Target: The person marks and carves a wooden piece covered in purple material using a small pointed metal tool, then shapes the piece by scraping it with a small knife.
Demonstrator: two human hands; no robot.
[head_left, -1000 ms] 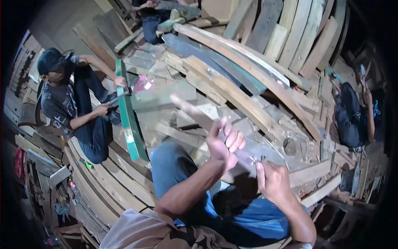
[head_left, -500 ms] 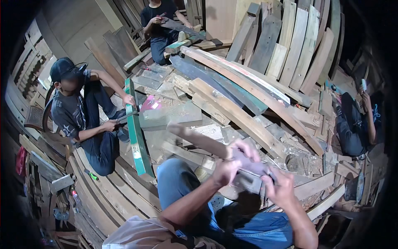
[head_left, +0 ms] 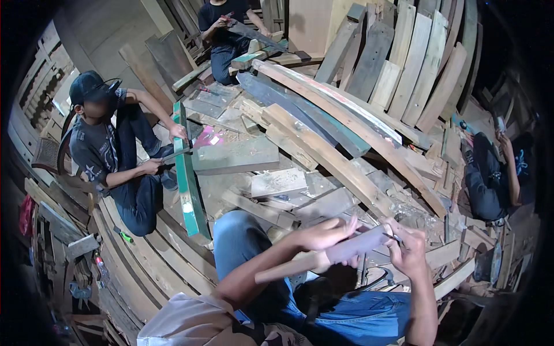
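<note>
A tapered wooden piece (head_left: pixel 285 269) with a wider greyish-purple part (head_left: pixel 358 244) is held slanted above my lap. My left hand (head_left: pixel 320 235) cradles it from below: thumb lifted along the far side, fingertips showing under the near side. My right hand (head_left: pixel 408 247) grips its right end, with a small dark thing sticking out by the thumb; I cannot make out what that is. The piece's narrow end passes in front of my left forearm. A dark curved tool head (head_left: pixel 381 279), like a hammer's, shows just below my hands.
At left a person in a cap (head_left: pixel 98 138) works a blade on a green-painted beam (head_left: pixel 187 179). Another (head_left: pixel 228 34) holds a saw (head_left: pixel 254 36) at the back; a third (head_left: pixel 490 179) sits at right. Long beams (head_left: pixel 329 155) and offcuts (head_left: pixel 280 183) cover the floor ahead.
The wooden piece has swung round: its narrow end pointed up and left, now down and left toward me. My left hand has shifted from gripping it from above to beneath it.
</note>
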